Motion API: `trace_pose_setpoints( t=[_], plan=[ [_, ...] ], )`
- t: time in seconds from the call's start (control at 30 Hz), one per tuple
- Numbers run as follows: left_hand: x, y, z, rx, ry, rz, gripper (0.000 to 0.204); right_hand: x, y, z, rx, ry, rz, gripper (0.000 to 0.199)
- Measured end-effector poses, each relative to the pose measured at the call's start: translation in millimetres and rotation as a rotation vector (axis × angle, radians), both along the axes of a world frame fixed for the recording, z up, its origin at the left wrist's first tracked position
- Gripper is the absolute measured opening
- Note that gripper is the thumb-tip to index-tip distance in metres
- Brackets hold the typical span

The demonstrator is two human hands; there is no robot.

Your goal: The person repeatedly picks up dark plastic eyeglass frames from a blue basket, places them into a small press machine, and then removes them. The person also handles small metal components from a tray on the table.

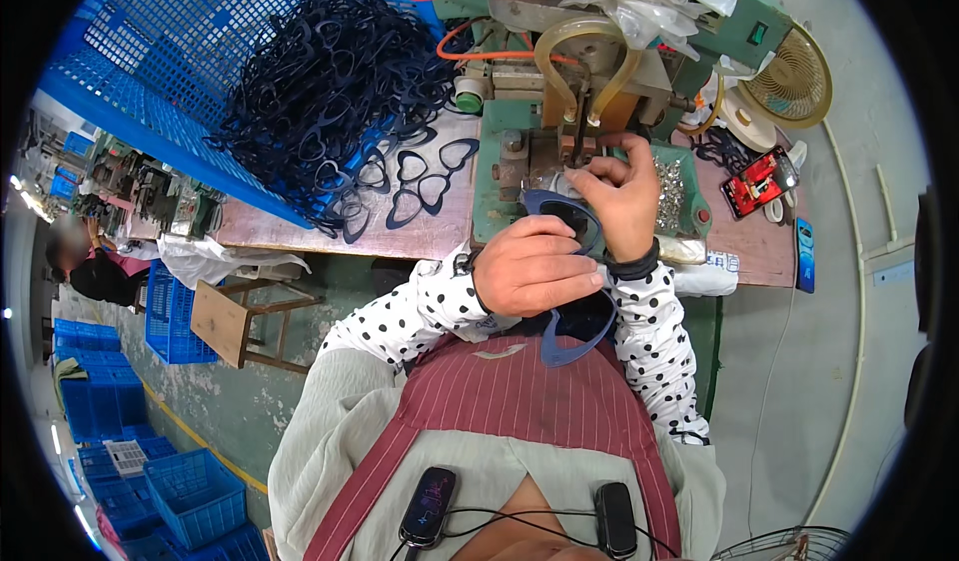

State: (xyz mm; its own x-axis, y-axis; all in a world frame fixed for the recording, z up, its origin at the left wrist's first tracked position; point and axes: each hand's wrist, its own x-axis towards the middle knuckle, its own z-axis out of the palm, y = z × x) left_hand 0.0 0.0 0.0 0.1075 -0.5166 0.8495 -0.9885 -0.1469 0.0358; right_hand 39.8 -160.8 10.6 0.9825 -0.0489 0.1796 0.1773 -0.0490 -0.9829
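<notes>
In the head view, the left hand (534, 266) is closed over a blue glasses frame (561, 351), its fingers laid across the middle. The frame is partly hidden: one rim shows just beyond those fingers, beside the right hand (621, 196), and the other comes out below them, in front of the apron (519, 391). This grip probably steadies the frame and keeps its far end up against the green machine (491, 206) just ahead of both hands. The right hand has its thumb and fingertips drawn together at the machine's working tip; I cannot tell whether they pinch a small part.

Just right of the right hand, small metal pieces (671, 191) lie in a tray, likely put there for an easy reach. Ahead and left of the left hand, a blue basket (150, 61) holds a heap of dark frames (330, 71), with several loose frames (410, 189) on the bench nearer the hand, perhaps set out for picking up singly.

As for writing, a white bag (704, 279) below and right of the right hand carries blue print, too small to read. Farther right, a phone (759, 183) shows a lit, mostly red screen.
</notes>
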Motion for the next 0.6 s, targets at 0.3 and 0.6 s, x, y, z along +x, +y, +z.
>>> trace_pose_setpoints(
  t=[0.3,0.6],
  plan=[
    [29,-7,-20,0.088,0.114,-0.167,0.039,39,-131,-104,-0.712,0.056,-0.577,0.031],
    [28,-5,-21,0.078,0.097,-0.173,0.036,17,-127,-118,-1.225,-0.004,-0.446,0.025]
  ],
)
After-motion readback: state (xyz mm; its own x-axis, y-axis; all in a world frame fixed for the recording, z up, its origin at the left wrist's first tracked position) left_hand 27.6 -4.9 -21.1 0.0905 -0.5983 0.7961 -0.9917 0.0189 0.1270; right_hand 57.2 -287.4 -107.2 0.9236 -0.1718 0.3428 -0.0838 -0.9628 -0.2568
